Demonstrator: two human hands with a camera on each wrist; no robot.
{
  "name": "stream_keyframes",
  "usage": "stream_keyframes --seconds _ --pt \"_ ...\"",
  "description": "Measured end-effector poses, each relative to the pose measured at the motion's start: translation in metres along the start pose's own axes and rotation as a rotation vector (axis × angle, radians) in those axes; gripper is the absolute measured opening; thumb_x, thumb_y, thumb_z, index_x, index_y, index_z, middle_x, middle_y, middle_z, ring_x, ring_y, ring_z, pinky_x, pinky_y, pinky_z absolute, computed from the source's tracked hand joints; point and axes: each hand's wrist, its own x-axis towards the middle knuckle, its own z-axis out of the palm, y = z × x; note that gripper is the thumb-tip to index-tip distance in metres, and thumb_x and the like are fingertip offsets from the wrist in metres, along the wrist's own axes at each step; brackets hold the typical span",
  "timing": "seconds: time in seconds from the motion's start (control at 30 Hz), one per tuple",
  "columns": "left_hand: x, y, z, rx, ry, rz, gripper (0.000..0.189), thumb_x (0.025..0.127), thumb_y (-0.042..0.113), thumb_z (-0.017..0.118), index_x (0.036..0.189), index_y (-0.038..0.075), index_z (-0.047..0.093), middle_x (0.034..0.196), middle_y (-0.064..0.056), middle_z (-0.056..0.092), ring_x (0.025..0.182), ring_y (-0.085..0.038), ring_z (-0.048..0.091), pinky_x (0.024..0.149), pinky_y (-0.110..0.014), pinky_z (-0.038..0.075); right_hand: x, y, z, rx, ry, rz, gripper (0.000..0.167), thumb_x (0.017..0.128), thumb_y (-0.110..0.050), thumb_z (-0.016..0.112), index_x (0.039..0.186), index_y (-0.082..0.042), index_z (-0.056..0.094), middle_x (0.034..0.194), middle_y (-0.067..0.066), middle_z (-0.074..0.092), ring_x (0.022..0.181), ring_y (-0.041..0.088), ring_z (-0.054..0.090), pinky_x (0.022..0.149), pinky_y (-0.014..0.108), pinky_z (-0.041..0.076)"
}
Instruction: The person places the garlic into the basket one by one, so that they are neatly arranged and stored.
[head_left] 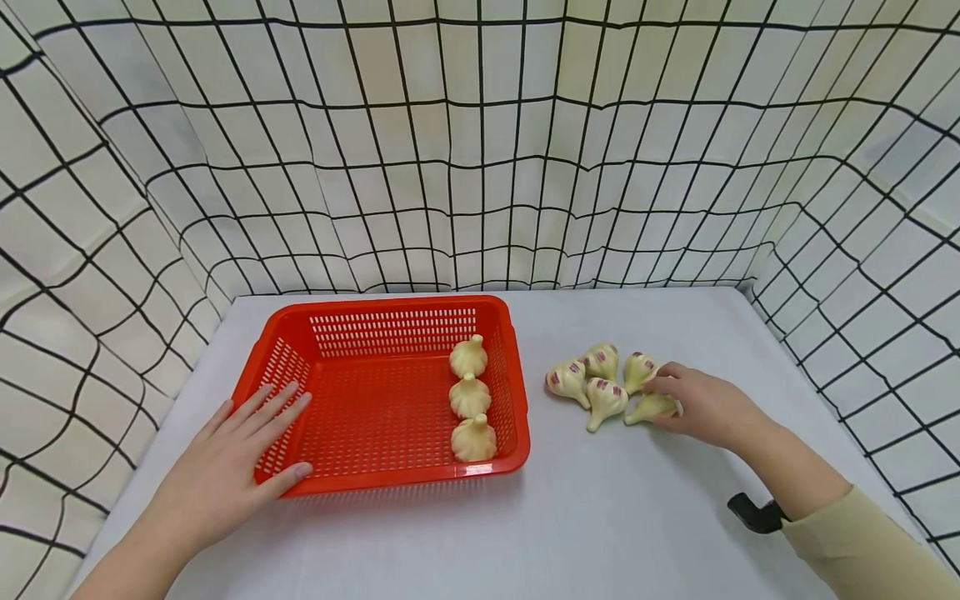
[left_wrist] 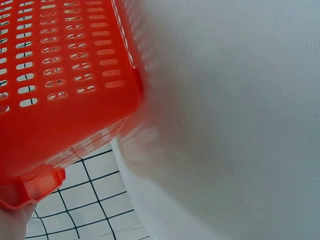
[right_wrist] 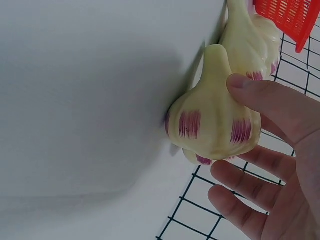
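My left hand [head_left: 217,475] rests with spread, straight fingers over the left rim of a red plastic basket [head_left: 390,481]. In the left wrist view the perforated basket wall [left_wrist: 65,120] fills the upper left. Three plain cream garlic bulbs [head_left: 470,396] stand in a column along the basket's right side. On the table to the right, my right hand [head_left: 705,404] holds a purple-streaked garlic bulb [right_wrist: 215,115], thumb on its near side and fingers around its base. Several similar streaked bulbs [head_left: 606,400] lie clustered just left of that hand.
A white-covered table [head_left: 600,517] carries everything. Black netting [head_left: 480,167] over white sheeting rises at the back and both sides. A black strap piece [head_left: 753,512] sticks out by the right wrist, below a beige sleeve [head_left: 862,542].
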Motion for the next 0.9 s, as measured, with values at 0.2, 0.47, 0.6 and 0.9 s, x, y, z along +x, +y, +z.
stream_keyframes --seconds 0.2,0.47,0.6,0.9 --pt "0.001 0.001 -0.001 0.003 -0.007 -0.005 0.086 0.086 0.057 0.067 0.156 0.02 0.033 0.158 -0.013 0.035 0.142 -0.041 0.03 0.118 -0.034 -0.017 -0.007 0.002 -0.003 0.053 0.015 -0.012 0.042 0.081 -0.024 0.082 0.119 -0.012 0.069 0.117 0.007 0.061 0.086 0.013 0.058 0.072 0.036 0.052" --pt "0.0 0.0 0.001 0.003 0.005 -0.001 0.087 0.086 0.058 0.067 0.157 0.021 0.031 0.158 -0.012 0.036 0.143 -0.041 0.03 0.118 -0.035 -0.016 -0.014 0.012 -0.004 0.187 -0.012 0.026 0.04 0.083 -0.023 0.079 0.12 -0.014 0.067 0.123 0.007 0.06 0.092 0.013 0.059 0.073 0.034 0.053" --pt "-0.001 0.0 0.001 -0.001 0.005 -0.003 0.087 0.086 0.057 0.067 0.157 0.021 0.032 0.157 -0.013 0.036 0.141 -0.042 0.032 0.118 -0.035 -0.016 -0.017 0.017 -0.004 0.296 -0.037 0.052 0.043 0.084 -0.025 0.079 0.123 -0.012 0.065 0.124 0.007 0.062 0.097 0.017 0.06 0.074 0.031 0.054" --pt "0.0 -0.002 0.002 -0.003 0.017 0.004 0.087 0.086 0.058 0.068 0.156 0.02 0.033 0.156 -0.014 0.038 0.14 -0.042 0.033 0.118 -0.034 -0.016 -0.021 0.029 0.004 0.464 -0.099 0.11 0.049 0.088 -0.035 0.075 0.131 -0.015 0.062 0.129 0.01 0.062 0.104 0.023 0.066 0.077 0.03 0.055"
